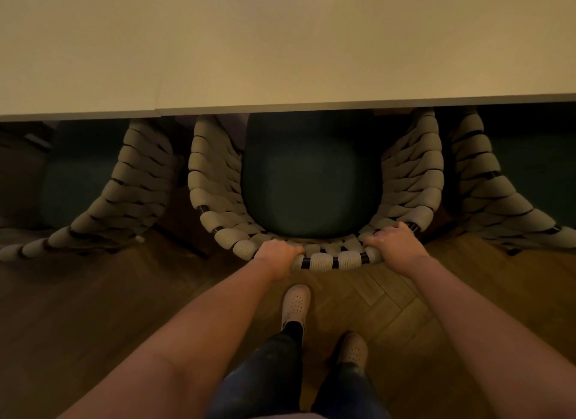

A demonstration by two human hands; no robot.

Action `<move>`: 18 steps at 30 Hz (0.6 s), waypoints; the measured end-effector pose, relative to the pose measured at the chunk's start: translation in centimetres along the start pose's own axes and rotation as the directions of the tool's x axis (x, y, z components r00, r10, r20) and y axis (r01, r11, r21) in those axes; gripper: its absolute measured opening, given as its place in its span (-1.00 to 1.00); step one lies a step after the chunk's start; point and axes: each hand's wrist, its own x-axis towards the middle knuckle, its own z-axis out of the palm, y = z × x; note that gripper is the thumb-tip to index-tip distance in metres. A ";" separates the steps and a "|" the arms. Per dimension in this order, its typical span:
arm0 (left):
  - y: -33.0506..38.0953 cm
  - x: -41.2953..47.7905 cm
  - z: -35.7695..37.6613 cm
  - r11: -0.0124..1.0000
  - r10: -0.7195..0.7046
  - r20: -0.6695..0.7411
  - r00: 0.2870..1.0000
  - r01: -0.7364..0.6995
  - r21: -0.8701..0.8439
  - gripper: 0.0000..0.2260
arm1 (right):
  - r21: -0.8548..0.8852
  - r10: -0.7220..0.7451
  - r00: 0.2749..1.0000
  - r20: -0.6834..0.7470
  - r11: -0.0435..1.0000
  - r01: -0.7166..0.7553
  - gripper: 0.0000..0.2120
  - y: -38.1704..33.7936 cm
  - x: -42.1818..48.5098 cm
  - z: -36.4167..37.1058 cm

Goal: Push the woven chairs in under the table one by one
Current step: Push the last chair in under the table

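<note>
Hands curled over woven chair [314, 197] back rim, left hand [278, 256], right hand [393, 241] (both gripping), table [280, 44] above

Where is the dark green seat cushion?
The dark green seat cushion is central in head view, inside the middle beige woven chair, front under the pale tabletop; left hand and right hand grip the chair's rim.

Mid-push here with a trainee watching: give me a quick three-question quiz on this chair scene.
1. True or false: only the left hand grips the back rail of the middle chair.
2. The dark seat cushion lies: A) wholly clear of the table; B) partly under its edge; C) on its top.
3. How many chairs show in all?
Key: 1 false, the right hand grips it too; 2 B; 3 three, counting the left neighbour and the right neighbour.
</note>
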 end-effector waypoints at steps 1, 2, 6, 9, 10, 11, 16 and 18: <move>0.0 0.2 -0.1 1.000 0.007 -0.001 1.000 -0.007 -0.004 -0.59 | -0.003 -0.006 1.000 0.003 1.000 0.006 -0.71 0.3 0.1 -0.1; 0.1 0.3 -0.3 1.000 0.014 -0.003 1.000 -0.014 -0.007 -0.60 | -0.011 -0.015 1.000 0.007 1.000 0.015 -0.70 0.5 0.2 -0.3; -0.4 0.9 -1.1 0.999 0.030 -0.010 1.000 -0.030 -0.015 -0.61 | -0.049 -0.034 0.999 0.034 0.998 0.035 -0.65 1.1 0.9 -1.3; -0.5 1.1 -1.4 0.999 0.041 -0.004 0.999 -0.041 -0.017 -0.60 | -0.048 -0.026 0.998 0.054 0.998 0.029 -0.60 1.2 1.3 -1.7; -0.5 1.1 -1.4 0.999 0.047 0.001 0.999 -0.047 -0.021 -0.60 | -0.049 -0.021 0.998 0.062 0.998 0.024 -0.59 1.2 1.3 -1.7; -0.4 1.1 -1.4 0.999 0.049 0.002 0.999 -0.049 -0.024 -0.60 | -0.051 -0.018 0.998 0.065 0.998 0.022 -0.59 1.3 1.3 -1.5; 0.1 1.2 -1.3 0.999 0.043 -0.011 0.999 -0.043 -0.011 -0.58 | -0.043 -0.009 0.997 0.076 0.999 0.012 -0.65 1.5 1.2 -1.3; 0.6 1.0 -1.0 0.999 0.048 -0.010 0.999 -0.048 -0.003 -0.58 | -0.042 0.002 0.995 0.103 0.999 0.003 -0.65 1.5 1.1 -1.0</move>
